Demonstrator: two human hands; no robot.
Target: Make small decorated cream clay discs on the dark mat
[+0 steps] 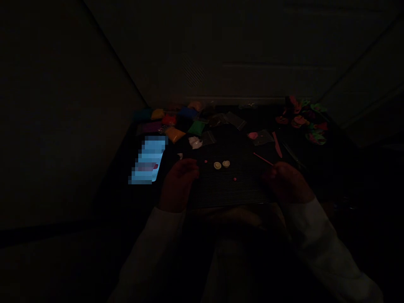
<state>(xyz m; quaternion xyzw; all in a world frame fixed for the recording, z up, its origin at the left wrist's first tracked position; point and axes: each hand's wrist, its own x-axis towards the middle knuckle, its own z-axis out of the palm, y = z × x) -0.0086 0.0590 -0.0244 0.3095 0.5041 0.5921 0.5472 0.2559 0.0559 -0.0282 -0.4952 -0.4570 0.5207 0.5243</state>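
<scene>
My right hand [290,183] is closed round a thin pink clay modelling tool [263,158], whose tip points up and left. On the left, my left hand [179,179] rests low over the dark table with its fingers curled together; anything between them is lost in the dark. Two small pale clay pieces, a round one [217,166] and one beside it [226,164], lie between my hands. One tiny pink ball [205,161] is near my left fingertips, and another pink ball [235,179] lies nearer to me. A white scrap [180,156] sits just beyond my left hand.
A lit phone [150,160] lies at the left. Behind are several coloured clay packets, including a green one [197,127], and a white lump [195,142]. At the right are a pink knife-shaped tool [277,145], a clear bag [263,137] and a colourful pile [299,121].
</scene>
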